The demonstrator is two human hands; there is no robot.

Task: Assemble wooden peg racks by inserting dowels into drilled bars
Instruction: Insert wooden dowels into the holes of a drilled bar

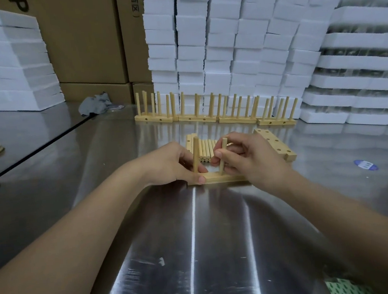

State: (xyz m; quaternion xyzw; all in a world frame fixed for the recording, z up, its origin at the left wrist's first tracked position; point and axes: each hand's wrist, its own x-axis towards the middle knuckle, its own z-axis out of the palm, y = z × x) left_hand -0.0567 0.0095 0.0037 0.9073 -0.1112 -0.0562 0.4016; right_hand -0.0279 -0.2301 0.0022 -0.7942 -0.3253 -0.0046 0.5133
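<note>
The bar [215, 176] lies on the counter [221, 239], its left end gripped by the left hand [173, 163]. The right hand [248, 158] has its fingers [237, 142] clamped on a dowel [223, 153], upright at a hole. The wood looks light, stiff and smooth, so it is best held mid-shaft and square to the bar, or it may jam.

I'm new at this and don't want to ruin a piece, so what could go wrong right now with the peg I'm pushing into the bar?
The round light wooden dowel pinched by the right hand looks more tilted than the upright dowel beside it; forced in so, it may jam or sit crooked in the pale drilled wooden bar. The left hand holds one end only, so the bar might slide on the shiny metal table.
</note>
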